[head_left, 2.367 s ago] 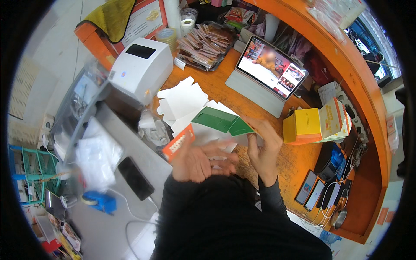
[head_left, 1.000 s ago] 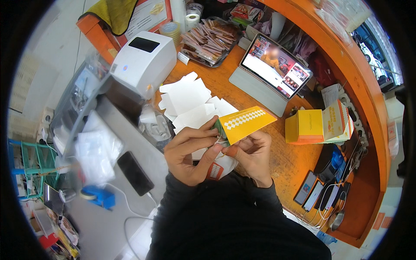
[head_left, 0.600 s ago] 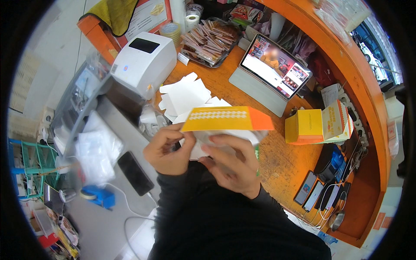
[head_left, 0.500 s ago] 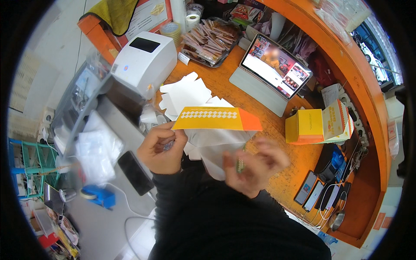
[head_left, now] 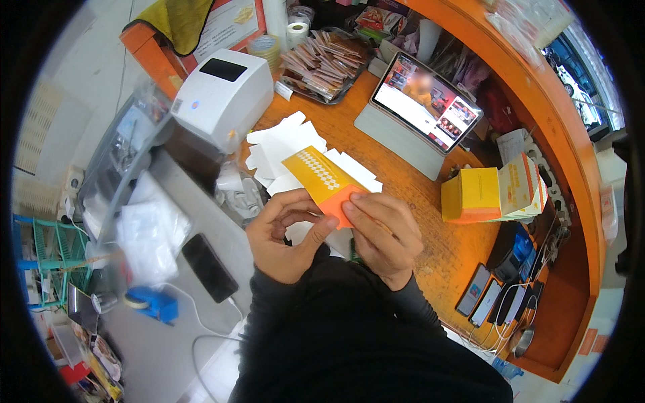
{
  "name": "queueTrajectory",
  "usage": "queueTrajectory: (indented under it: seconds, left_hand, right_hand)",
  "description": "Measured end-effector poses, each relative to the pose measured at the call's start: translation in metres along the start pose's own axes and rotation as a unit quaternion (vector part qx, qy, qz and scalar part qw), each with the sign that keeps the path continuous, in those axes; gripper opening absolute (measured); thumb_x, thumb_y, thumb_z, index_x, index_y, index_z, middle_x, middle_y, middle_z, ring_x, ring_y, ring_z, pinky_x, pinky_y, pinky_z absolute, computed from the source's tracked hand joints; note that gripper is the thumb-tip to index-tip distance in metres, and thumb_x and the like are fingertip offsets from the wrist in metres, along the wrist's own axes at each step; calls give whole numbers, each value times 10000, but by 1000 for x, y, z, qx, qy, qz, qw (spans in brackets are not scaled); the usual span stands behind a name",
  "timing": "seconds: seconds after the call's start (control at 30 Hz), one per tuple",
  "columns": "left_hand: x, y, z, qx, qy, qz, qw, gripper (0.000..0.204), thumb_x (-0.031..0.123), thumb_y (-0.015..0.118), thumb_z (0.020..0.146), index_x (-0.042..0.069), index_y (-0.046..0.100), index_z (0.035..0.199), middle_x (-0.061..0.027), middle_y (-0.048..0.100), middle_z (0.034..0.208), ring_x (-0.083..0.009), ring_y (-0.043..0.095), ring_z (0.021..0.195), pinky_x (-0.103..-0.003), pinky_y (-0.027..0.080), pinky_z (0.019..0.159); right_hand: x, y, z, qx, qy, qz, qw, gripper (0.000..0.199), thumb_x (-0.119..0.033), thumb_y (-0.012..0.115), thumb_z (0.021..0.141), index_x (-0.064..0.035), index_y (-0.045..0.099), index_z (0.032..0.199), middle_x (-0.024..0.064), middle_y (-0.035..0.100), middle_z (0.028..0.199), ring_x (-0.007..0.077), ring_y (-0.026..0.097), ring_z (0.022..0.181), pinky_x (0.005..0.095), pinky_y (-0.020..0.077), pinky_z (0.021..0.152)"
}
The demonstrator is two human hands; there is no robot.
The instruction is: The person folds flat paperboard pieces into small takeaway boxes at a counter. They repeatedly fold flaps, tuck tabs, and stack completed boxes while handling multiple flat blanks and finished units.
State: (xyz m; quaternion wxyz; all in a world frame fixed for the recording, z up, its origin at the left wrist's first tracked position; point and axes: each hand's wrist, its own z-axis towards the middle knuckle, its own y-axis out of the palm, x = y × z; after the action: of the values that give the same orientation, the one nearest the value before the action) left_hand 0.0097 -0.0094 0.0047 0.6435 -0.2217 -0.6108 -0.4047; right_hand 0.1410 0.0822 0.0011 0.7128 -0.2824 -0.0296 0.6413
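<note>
A small orange and yellow cardboard carton [head_left: 321, 180] with a dotted white pattern is held over the orange wooden counter [head_left: 430, 221]. My left hand [head_left: 285, 238] grips its near end from the left, thumb up against the box. My right hand [head_left: 383, 235] pinches the same end from the right. Under the carton lies a pile of flat white carton blanks [head_left: 289, 144].
A white label printer [head_left: 225, 94] stands at the back left, a tablet [head_left: 426, 101] on a grey stand at the back right. Finished yellow boxes [head_left: 494, 195] sit to the right. A tray of brown sachets [head_left: 326, 60], a black phone [head_left: 208, 267], plastic bags [head_left: 151, 232] and a blue tape dispenser [head_left: 153, 302] are around.
The carton was flat and held wide between both hands; now it is turned with its far end pointing away and both hands have closed together on its near end.
</note>
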Motion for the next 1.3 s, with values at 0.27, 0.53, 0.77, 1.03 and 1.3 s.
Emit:
queueTrajectory:
  seconds: [0.27,0.53,0.77,1.03,1.3]
  left_hand:
    - [5,-6,-1,27,211,267,940,175,-49,771,738,-17,694,893,-126,722,854,-170,715,783,-266,551,702]
    - [-9,-2,2,-63,161,182,968,246,-44,812,721,-68,703,941,-134,728,862,-177,704,785,-263,545,714]
    - [-14,-13,-3,-41,-1,0,999,272,-82,771,749,-58,711,1014,-124,734,952,-163,702,877,-255,549,789]
    - [-8,-6,1,21,78,154,985,184,-19,718,826,-37,713,1010,-127,734,903,-175,700,793,-271,536,737]
    - [-15,4,7,-26,230,229,945,748,267,832,746,15,497,1365,-195,506,1388,-340,473,1297,-422,338,1095]
  right_hand:
    - [4,-5,-1,1,173,104,979,262,93,728,687,-19,728,923,127,712,954,252,696,893,315,554,774]
    - [-4,-10,5,-33,205,232,950,236,95,731,695,3,722,913,132,690,1003,238,681,916,293,538,786]
    - [-13,-11,7,-98,172,186,963,274,92,741,684,1,745,943,124,688,992,256,668,942,307,521,819]
    - [-7,-4,-5,-186,213,273,920,571,-147,671,856,-79,465,1384,156,404,1420,276,440,1283,348,405,1020]
    - [1,-4,-38,26,540,670,508,691,-295,604,892,-26,303,1453,114,483,1334,182,497,1214,341,424,1001]
